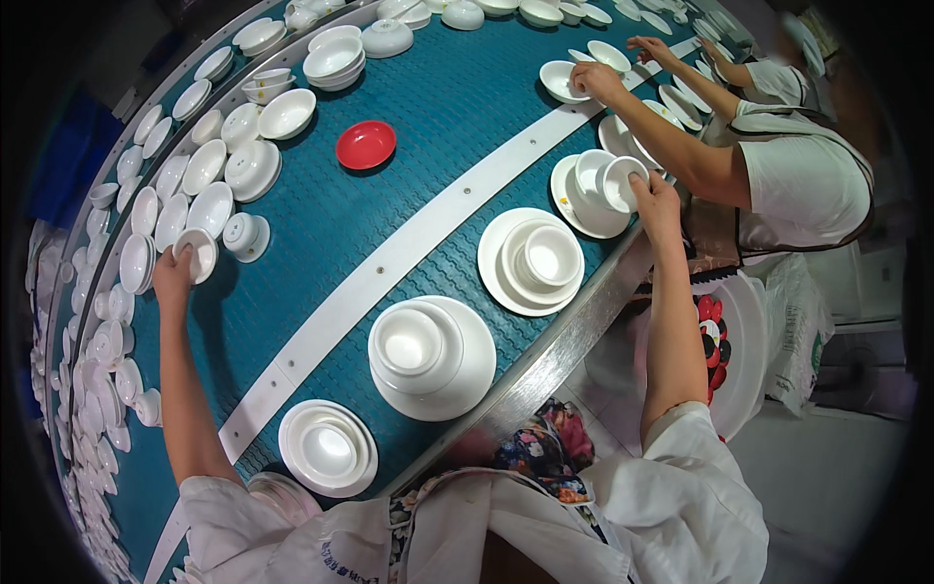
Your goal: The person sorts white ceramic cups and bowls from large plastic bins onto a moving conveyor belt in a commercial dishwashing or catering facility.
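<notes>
At the far left, my left hand (174,271) grips the rim of a small white bowl (200,257) beside a heap of white bowls (206,166) on the blue conveyor belt (321,241). Over on the right, my right hand (659,197) holds a white cup (620,185) by its rim. That cup is tilted and close against another white cup (591,175) above a saucer stack (576,212). Nearer to me, white plates carry nested bowls and cups: one stack (496,281), a larger one (467,372) and a third (292,438).
A white divider strip (467,191) runs along the belt. One red dish (366,144) lies beyond it. A co-worker's hand (600,82) touches a white bowl (558,79) at upper right. The metal belt edge (540,365) is before me; a white tub (744,350) stands right.
</notes>
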Demonstrator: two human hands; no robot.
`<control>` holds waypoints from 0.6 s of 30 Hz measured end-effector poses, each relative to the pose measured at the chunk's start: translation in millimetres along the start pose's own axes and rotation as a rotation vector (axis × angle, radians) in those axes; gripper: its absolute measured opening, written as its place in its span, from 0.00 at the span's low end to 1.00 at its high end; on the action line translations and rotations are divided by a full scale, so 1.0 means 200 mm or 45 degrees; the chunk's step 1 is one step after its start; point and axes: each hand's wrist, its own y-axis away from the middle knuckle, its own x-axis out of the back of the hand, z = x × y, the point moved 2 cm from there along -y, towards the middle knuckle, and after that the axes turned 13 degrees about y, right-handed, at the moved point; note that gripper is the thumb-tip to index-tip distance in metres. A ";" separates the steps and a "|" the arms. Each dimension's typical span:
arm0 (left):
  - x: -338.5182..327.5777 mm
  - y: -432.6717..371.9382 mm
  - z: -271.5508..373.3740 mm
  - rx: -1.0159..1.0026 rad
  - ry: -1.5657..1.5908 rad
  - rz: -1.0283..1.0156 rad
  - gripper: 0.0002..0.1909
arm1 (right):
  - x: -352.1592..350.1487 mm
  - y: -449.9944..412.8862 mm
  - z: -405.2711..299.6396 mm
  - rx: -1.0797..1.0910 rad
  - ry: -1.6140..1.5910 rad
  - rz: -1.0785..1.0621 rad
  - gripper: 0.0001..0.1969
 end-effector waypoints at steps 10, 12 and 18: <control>-0.30 0.37 0.06 -0.591 -0.192 -0.173 0.14 | -0.51 0.34 -1.30 0.944 0.183 -0.211 0.24; -0.19 0.37 -0.06 -0.532 -0.209 -0.097 0.14 | -0.93 0.52 -1.80 1.301 0.117 -0.426 0.24; -0.58 0.44 -0.09 -0.852 -0.202 -0.375 0.15 | -1.65 0.54 -1.92 1.396 0.451 -0.355 0.11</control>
